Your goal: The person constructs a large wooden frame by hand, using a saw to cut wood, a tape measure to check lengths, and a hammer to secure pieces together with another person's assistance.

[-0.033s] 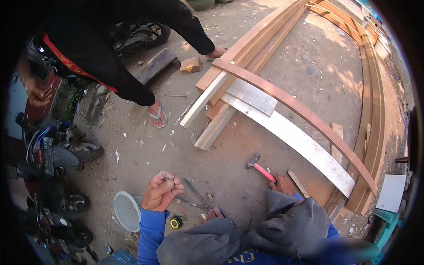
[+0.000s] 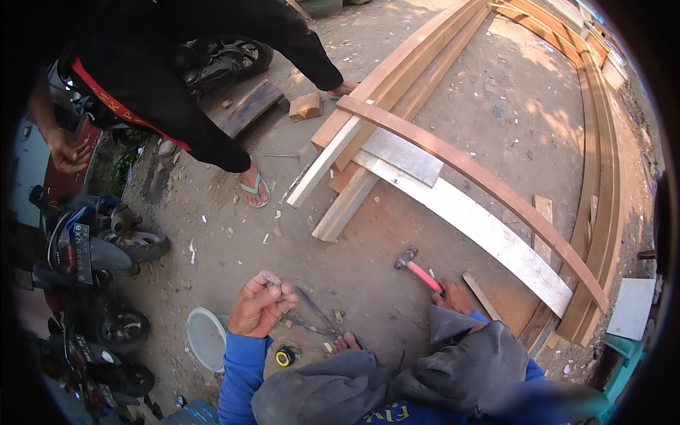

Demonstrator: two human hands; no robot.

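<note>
My left hand (image 2: 265, 304) is raised over the ground with thumb and fingertips pinched together. What sits in the pinch, if anything, is too small to make out. Down by my right knee, my right hand (image 2: 453, 297) is wrapped round the pink handle of a hammer (image 2: 418, 269), whose dark head points up and left. Below my left hand lies a black and yellow tape measure (image 2: 285, 356). Beside that hand a dark tool with two long arms (image 2: 312, 304) lies spread in a V near my foot (image 2: 347, 342).
Long wooden beams (image 2: 425, 57) form a frame ahead, crossed by a reddish plank (image 2: 460, 156) and a whitish board (image 2: 482, 234). A white bucket (image 2: 205, 338) stands left, past it parked motorbikes (image 2: 85, 255). Another person in black trousers (image 2: 205, 134) stands at upper left near a wood block (image 2: 306, 106).
The whole view has shifted very slightly. Both my hands keep the same hold and place.
</note>
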